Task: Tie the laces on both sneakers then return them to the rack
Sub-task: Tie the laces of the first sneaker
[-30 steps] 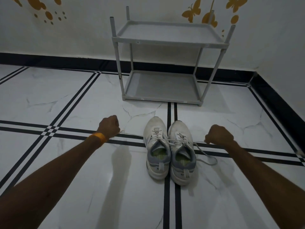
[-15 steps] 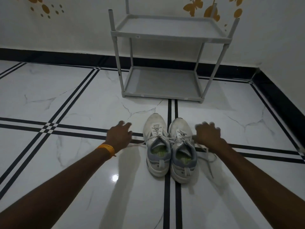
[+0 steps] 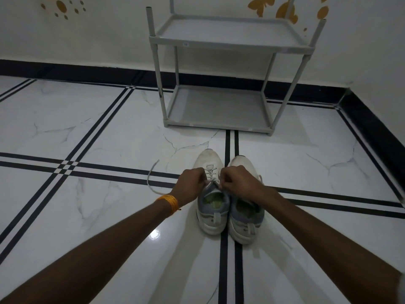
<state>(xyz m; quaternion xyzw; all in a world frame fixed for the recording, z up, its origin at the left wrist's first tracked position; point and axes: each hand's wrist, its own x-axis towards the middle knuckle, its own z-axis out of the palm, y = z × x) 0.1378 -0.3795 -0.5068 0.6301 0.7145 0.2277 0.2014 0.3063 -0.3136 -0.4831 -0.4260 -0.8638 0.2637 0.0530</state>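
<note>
Two white and grey sneakers stand side by side on the floor, toes pointing away from me: the left sneaker [image 3: 211, 213] and the right sneaker [image 3: 246, 220]. My left hand [image 3: 190, 185] and my right hand [image 3: 240, 183] meet over the left sneaker's tongue, each pinching its white lace [image 3: 151, 178]. One free lace end loops out over the floor to the left. The right sneaker's lacing is hidden under my right hand and wrist. The grey two-shelf rack [image 3: 225, 43] stands beyond the sneakers against the wall.
White marble floor [image 3: 105, 216] with black stripe lines runs all around. A black skirting [image 3: 372, 130] and white walls close the room at the back and the right. An orange band sits on my left wrist [image 3: 168, 204].
Both hands came in from wide apart on either side of the sneakers to meet over the left sneaker. The lace went slack and now loops out to the left.
</note>
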